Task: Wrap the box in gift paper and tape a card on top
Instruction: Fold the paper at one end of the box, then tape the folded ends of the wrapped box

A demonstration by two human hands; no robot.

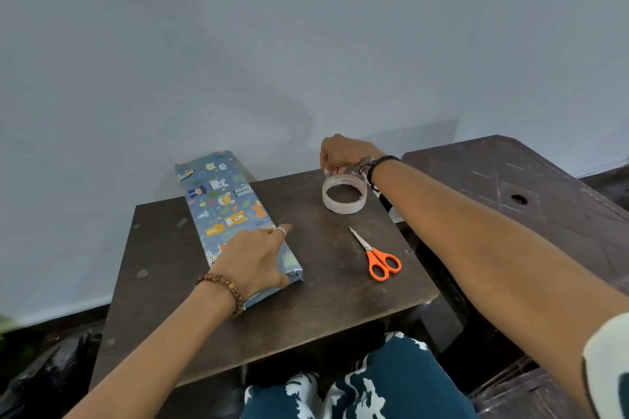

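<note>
A long box [224, 204] wrapped in blue animal-print gift paper lies on the small dark table [323, 282], its far end past the table's back edge by the wall. My left hand [253, 257] rests flat on the box's near end, fingers spread. A clear tape roll [344, 194] lies flat at the table's back right. My right hand [340, 153] is behind the roll, its fingertips pinched at the roll's far rim. Whether they hold the tape's end is hard to tell. No card is visible.
Orange-handled scissors [376, 257] lie shut on the table's right side, tips pointing away. A dark plastic stool [527, 194] stands to the right of the table. A pale wall rises right behind. My knees in patterned trousers [367, 384] are under the table's front edge.
</note>
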